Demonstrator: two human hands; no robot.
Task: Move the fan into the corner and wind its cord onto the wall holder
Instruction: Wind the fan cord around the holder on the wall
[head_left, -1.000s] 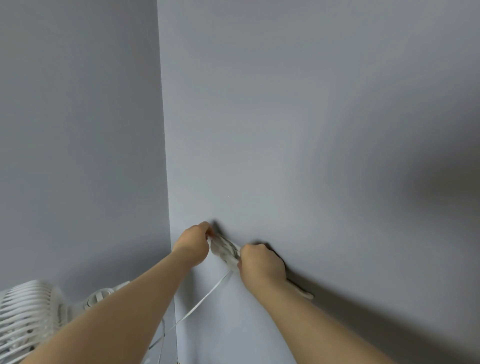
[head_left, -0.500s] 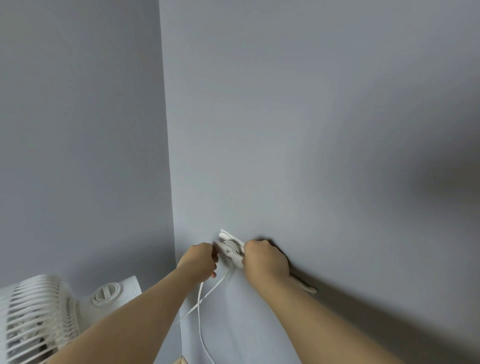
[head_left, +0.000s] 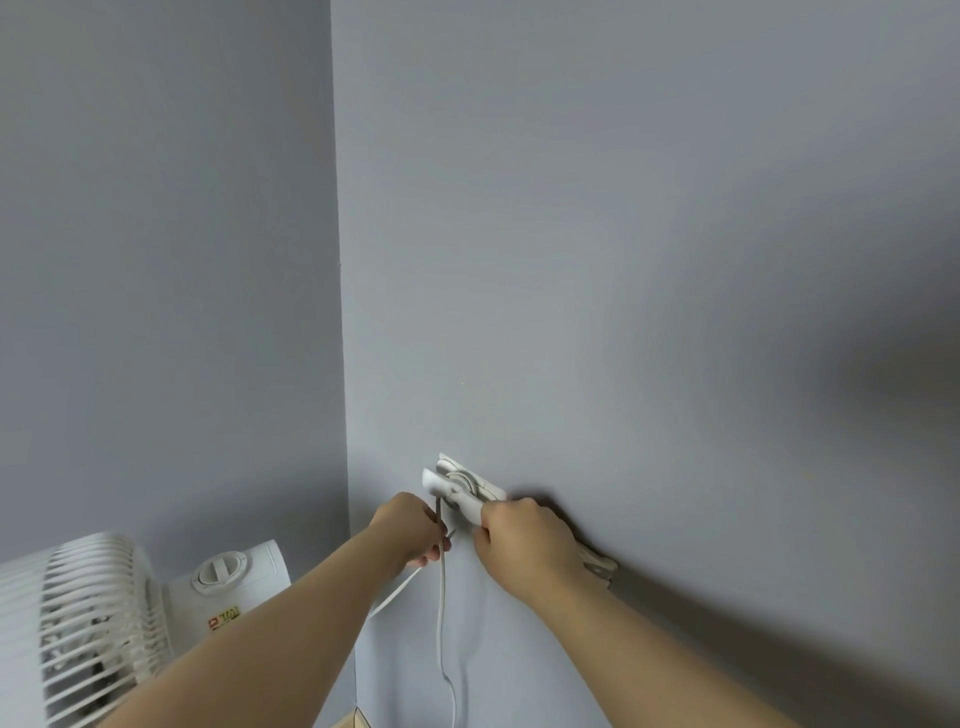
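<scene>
With the right hand (head_left: 524, 545) gripping the wall holder (head_left: 460, 486), the left hand (head_left: 410, 530), pinching the cord (head_left: 442, 597) just beside it, should keep each turn taut

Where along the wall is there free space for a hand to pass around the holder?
Free: bare wall above the holder, and right of the hanging cord below the right hand. Crowded: between holder and corner, where the left hand grips the cord, fan beneath.

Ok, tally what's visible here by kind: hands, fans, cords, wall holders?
Hands: 2, left hand and right hand
Fans: 1, fan
Cords: 1, cord
Wall holders: 1, wall holder
Total: 5
</scene>
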